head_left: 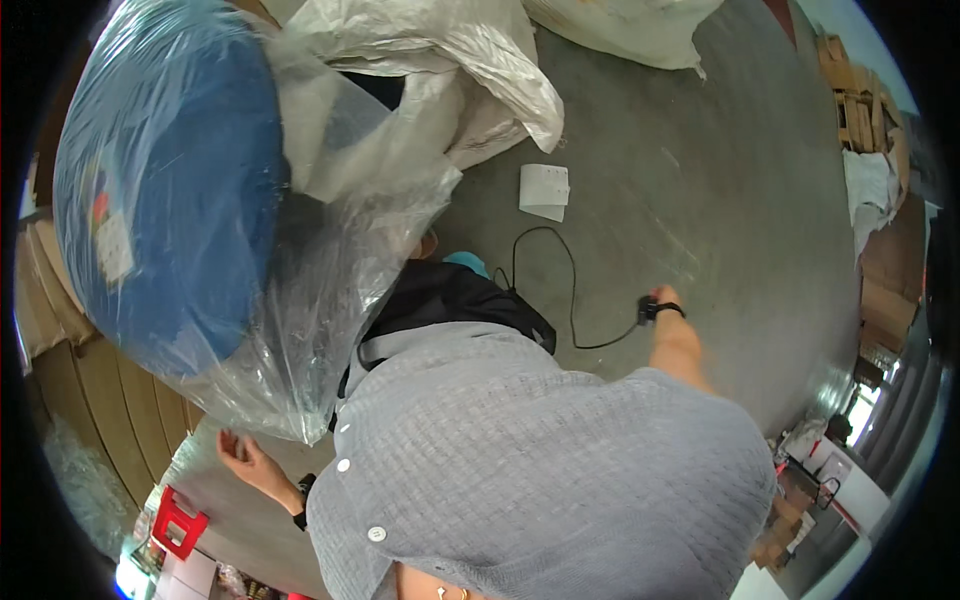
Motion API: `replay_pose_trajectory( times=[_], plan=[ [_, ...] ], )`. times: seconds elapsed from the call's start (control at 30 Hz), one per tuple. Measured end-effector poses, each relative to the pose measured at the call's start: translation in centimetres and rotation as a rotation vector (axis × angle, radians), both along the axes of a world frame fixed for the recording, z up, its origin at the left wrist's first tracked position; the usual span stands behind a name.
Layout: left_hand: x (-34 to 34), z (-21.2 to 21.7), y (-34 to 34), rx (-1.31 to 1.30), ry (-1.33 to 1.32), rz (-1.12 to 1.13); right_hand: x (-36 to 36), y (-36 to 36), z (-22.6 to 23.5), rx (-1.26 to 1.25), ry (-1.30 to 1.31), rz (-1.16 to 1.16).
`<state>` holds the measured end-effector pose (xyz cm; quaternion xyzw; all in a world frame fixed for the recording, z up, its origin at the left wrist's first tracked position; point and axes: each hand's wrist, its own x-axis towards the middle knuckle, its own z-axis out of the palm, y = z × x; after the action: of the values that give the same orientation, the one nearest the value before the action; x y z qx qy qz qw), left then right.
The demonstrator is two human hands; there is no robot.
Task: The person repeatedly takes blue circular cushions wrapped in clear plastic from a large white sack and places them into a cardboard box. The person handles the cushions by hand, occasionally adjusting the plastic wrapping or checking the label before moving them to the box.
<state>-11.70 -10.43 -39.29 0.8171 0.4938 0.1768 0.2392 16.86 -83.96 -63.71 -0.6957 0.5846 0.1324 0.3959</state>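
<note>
While the left hand [238,452] hangs open near the lower left, fingers spread and holding nothing, it sits just under the bottom fold of a big clear plastic bag [330,270] wrapped round a blue roll [165,190]. Bag and roll fill the upper left of the view, close to the camera, the loose plastic trailing down toward the hand; can't tell if fingers touch it. Right hand [665,300] reaches out low over the grey concrete floor [720,180], mostly hidden behind its own wrist, so can't tell if it grips anything; a black band [660,310] sits on the wrist and a thin black cable [572,290] loops across the floor from it toward the person's dark legs. Grey knit shirt [540,460] fills the lower middle. White folded paper [544,190] lies on the floor beyond the cable. White woven sacks [480,60] at the top edge, cardboard [860,100] at the upper right, red stool [178,522] at the lower left
</note>
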Motion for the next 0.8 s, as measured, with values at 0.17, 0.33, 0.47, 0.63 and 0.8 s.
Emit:
replay_pose_trajectory(
  times=[0.17, 0.33, 0.47, 0.63, 0.8],
  plan=[
    [11.3, 1.5, -5.0, -0.074, 0.013, -0.300, 5.6, 11.8, -11.5, 0.651, -0.206, 0.016],
    [9.2, 0.6, -3.2, -0.151, 0.267, -0.368, 11.8, 23.5, -16.0, 0.894, -0.129, -0.157],
    [9.6, 5.8, -2.7, -0.356, 0.324, -0.361, 11.6, 25.7, -22.7, 0.792, -0.277, -0.003],
    [13.8, 9.1, -2.7, -0.111, 0.465, -0.541, 16.4, 17.3, -23.5, 0.472, -0.548, 0.676],
    [23.5, 7.1, -3.2, 0.409, 0.144, -0.691, 23.2, 24.4, 5.1, 0.246, -1.011, 0.236]
  ],
)
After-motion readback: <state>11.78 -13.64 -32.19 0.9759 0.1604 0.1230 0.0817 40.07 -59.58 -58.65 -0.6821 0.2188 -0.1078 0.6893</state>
